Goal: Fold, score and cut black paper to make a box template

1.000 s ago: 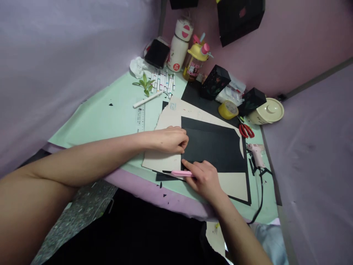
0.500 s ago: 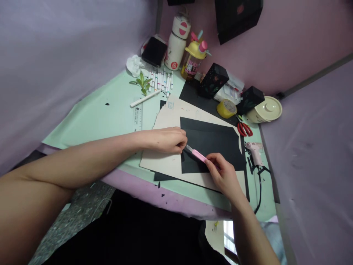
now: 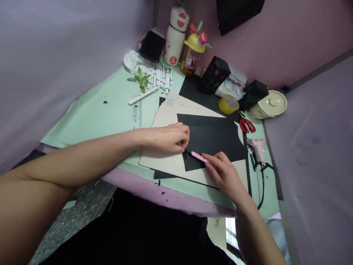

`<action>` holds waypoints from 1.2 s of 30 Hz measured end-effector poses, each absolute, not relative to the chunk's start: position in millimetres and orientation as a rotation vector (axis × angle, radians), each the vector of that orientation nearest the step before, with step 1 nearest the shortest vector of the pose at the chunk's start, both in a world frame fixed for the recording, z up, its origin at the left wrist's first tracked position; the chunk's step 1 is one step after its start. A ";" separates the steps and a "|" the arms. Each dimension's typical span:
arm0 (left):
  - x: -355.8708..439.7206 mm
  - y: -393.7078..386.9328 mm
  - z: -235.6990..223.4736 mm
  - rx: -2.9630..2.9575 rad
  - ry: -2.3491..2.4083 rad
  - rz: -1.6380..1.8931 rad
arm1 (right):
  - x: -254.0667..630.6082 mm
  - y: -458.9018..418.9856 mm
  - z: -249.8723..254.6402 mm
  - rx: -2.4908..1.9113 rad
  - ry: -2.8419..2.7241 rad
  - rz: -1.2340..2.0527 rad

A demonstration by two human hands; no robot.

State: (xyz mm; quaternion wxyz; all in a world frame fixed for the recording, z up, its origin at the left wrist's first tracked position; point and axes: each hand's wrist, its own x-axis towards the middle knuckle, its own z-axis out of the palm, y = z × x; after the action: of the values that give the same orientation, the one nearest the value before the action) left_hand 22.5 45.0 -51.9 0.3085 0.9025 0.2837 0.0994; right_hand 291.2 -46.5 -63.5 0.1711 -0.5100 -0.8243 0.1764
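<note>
Though aslant, knife [image 3: 198,156] between right fingertips [image 3: 209,166]

The craft knife [image 3: 199,157] is pink, the paper sheet [image 3: 215,138] black, the cardboard [image 3: 164,115] cream and the table cover [image 3: 96,121] mint green. White markers [image 3: 157,76] carry coloured bands; the tape roll [image 3: 227,105] is yellow, the scissors' handles [image 3: 247,126] red, the glue gun [image 3: 258,150] pale pink. Floral motifs dot a black box [image 3: 215,76].
</note>
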 end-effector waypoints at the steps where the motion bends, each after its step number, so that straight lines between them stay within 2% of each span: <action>1: 22.8 45.2 -52.4 2.386 0.748 0.257 | 292.8 -46.2 -64.6 -1.446 -2.347 0.463; 28: 34.2 39.0 -56.8 2.457 0.893 0.209 | 300.9 -48.4 -54.3 -1.357 -2.510 0.487; 32: 33.7 39.1 -54.2 2.440 0.904 0.189 | 308.5 -54.1 -46.7 -1.366 -2.452 0.649; 36: 32.0 40.4 -50.7 2.386 0.880 0.201 | 311.3 -57.7 -39.2 -1.438 -2.155 0.832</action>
State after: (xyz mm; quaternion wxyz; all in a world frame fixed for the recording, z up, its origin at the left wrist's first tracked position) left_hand 32.0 40.4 -50.7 0.2910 0.8949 0.3300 0.0752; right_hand 311.3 -57.7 -39.2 0.2086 -0.5167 -0.7746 0.2991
